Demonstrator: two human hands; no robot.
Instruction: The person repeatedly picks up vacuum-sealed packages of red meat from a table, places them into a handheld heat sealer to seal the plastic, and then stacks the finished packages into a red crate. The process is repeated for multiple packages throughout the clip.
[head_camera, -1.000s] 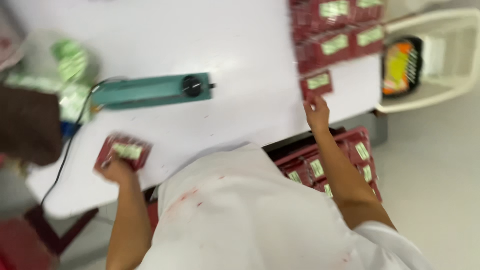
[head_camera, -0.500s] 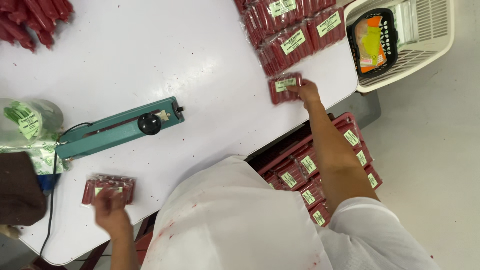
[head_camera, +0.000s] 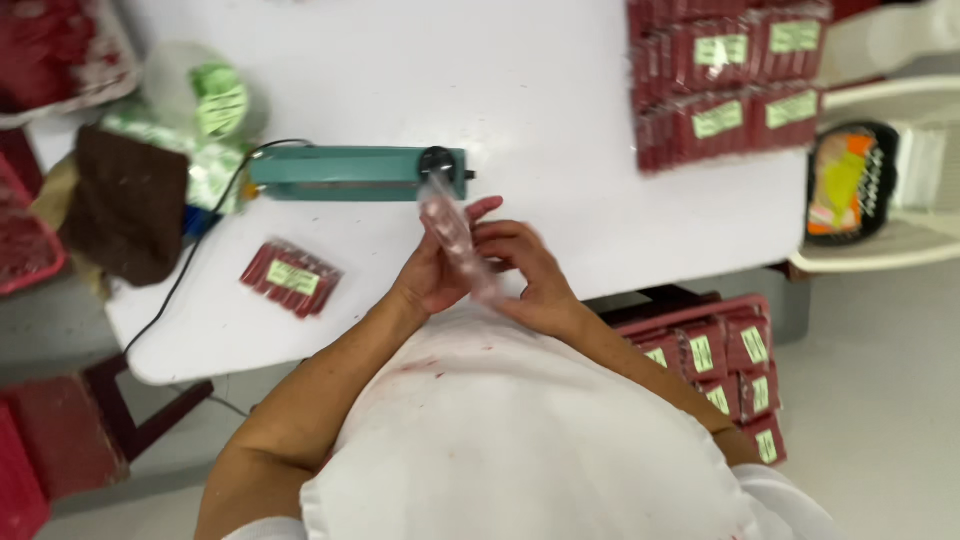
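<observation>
Both hands meet at near edge of white worktop (head_camera: 560, 90). Left hand (head_camera: 432, 275) and right hand (head_camera: 528, 272) together grip clear plastic packet of red sticks (head_camera: 452, 238), held on edge above worktop, blurred. Teal bar-shaped heat sealer (head_camera: 350, 172) lies just beyond packet. Flat red packet with green label (head_camera: 290, 277) rests on worktop left of left hand. Stack of red labelled packets (head_camera: 730, 80) sits at far right. Red crate of more packets (head_camera: 715, 350) stands below worktop edge.

Glossy clear plastic pouch (head_camera: 455, 240); beyond it, a smooth matt white bench (head_camera: 560, 90) and painted teal metal sealer (head_camera: 350, 172).
</observation>
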